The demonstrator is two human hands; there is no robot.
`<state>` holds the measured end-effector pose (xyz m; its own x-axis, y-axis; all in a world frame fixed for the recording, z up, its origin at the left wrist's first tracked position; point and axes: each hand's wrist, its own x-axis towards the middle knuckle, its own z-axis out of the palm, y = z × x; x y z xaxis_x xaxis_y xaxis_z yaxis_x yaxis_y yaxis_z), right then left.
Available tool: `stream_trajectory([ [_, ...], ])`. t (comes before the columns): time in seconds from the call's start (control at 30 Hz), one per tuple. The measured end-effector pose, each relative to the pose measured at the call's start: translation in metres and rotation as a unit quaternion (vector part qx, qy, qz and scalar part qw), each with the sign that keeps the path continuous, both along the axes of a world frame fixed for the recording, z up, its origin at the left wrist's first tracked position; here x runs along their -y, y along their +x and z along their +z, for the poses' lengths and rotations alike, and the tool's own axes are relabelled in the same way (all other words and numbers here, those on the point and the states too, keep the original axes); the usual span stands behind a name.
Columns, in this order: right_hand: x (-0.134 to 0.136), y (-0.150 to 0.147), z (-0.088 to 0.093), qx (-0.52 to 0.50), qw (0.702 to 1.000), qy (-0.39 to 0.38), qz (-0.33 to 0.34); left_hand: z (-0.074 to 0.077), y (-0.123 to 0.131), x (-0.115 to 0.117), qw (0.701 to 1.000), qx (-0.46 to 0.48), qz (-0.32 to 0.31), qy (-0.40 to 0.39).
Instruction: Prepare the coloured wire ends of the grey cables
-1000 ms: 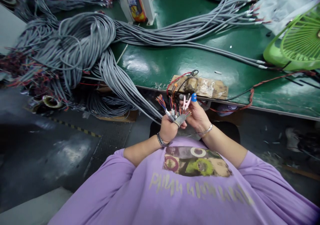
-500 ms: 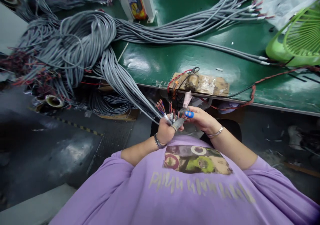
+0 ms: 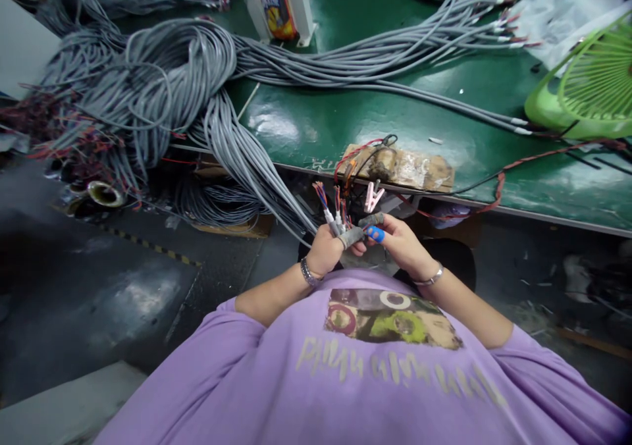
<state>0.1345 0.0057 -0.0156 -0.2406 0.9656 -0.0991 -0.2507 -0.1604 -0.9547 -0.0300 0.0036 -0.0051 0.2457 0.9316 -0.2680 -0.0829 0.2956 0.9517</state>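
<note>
Grey cables (image 3: pixel 79 112) lie heaped at my far left, their red wire ends spilling over the side of the green bench (image 3: pixel 419 112). Just right of them a thick looped bundle (image 3: pixel 192 50) rests on the bench top; one part of it runs off to the right across the surface, and another slopes down over the front edge towards me. Below the bench, a darker coil (image 3: pixel 217 205) sits over some cardboard.

My left hand (image 3: pixel 326 251), with a metal band (image 3: pixel 308 272) at the wrist, is closed around a few cable ends (image 3: pixel 334 224), in front of the bench edge. White collars and fanned orange and blue wires stick up out of my fist, and the thumb, in a grey cover (image 3: pixel 351 237), presses across them.

A pink clip (image 3: pixel 374 197) stands beyond my hands, apart from both, near a wooden block (image 3: pixel 412 170) on the bench edge. My right hand (image 3: pixel 402 244) meets the left: its thumb in a blue cover (image 3: pixel 376 234) and its grey-covered forefinger are pinched together on thin wires (image 3: pixel 366 230) beside my left thumb, the tips too small to make out.

Further right, a reddish cord (image 3: pixel 498 191) trails over the edge, and a green fan (image 3: pixel 592 83) stands near a clear plastic bag (image 3: pixel 567 17).
</note>
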Motion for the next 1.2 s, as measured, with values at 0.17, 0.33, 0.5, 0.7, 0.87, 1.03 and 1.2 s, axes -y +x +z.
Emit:
stream_trajectory([
  [0.17,0.003,-0.008,0.007,-0.075,0.997,-0.01,0.006,0.0,-0.004,-0.006,0.999,0.041,-0.02,-0.024],
  [0.33,0.003,-0.011,0.008,-0.098,0.992,-0.018,0.077,0.008,-0.016,-0.009,0.99,0.008,-0.133,-0.041],
  [0.5,0.003,-0.017,0.006,-0.091,0.993,-0.045,0.067,0.006,-0.016,-0.004,0.991,-0.022,-0.129,-0.01],
  [0.7,-0.002,-0.014,-0.008,-0.124,0.989,-0.083,-0.018,-0.006,-0.006,-0.002,0.999,0.047,0.003,0.013],
  [0.87,-0.002,-0.015,-0.006,-0.168,0.982,-0.069,0.05,-0.01,-0.004,-0.003,0.998,0.049,0.016,0.02],
  [1.03,-0.005,-0.017,-0.003,-0.151,0.986,-0.051,0.047,-0.015,-0.003,-0.003,0.997,0.062,0.014,0.035],
  [1.2,-0.006,-0.014,-0.003,-0.147,0.987,-0.05,0.038,-0.019,-0.002,-0.002,0.996,0.068,0.045,0.047],
])
